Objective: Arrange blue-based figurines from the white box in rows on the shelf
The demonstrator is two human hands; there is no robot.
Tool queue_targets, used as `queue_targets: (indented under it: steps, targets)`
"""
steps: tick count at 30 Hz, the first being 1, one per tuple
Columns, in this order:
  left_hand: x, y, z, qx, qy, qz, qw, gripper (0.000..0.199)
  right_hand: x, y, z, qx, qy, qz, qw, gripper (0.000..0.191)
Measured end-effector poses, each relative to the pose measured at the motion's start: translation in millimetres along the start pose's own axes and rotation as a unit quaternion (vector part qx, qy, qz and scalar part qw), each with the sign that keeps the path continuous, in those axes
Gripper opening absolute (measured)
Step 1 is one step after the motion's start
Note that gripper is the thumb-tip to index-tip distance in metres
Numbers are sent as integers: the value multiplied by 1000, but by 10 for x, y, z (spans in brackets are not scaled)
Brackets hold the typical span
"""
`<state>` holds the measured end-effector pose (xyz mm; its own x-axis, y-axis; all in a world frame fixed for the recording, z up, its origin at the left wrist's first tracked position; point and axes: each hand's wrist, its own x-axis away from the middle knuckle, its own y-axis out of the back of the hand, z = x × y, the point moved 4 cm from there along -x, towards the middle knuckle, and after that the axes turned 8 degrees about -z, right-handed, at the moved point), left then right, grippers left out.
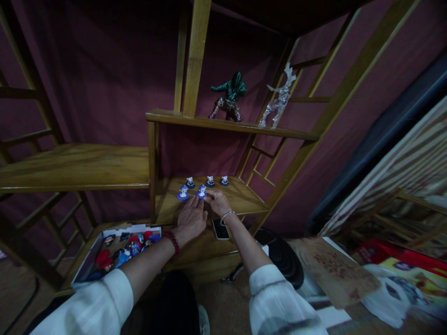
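Note:
On the small wooden shelf, my right hand pinches a purple-and-white figurine from its right side. My left hand reaches in palm down, its fingers stretched out at the front of that figurine's base. A similar purple figurine stands upright just left of it. Behind them is a row of small figurines with dark bases: a left one, a middle one and a right one. My right fingertips are partly hidden.
A shallow box of colourful figurines sits at lower left. A phone lies below the shelf. Above stand a green-hooded statue and a clear deer figure. A wooden post bounds the shelf's left; a black round object is lower right.

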<state>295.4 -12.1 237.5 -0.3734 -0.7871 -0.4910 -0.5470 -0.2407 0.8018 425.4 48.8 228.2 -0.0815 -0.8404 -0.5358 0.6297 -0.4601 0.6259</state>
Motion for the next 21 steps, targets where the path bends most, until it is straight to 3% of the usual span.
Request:
queue_targets:
  steps: [21]
  targets:
    - [3,-34,-18,-19,9,-12,1000,47,-31,-2,-6,5,9,11,1000,23]
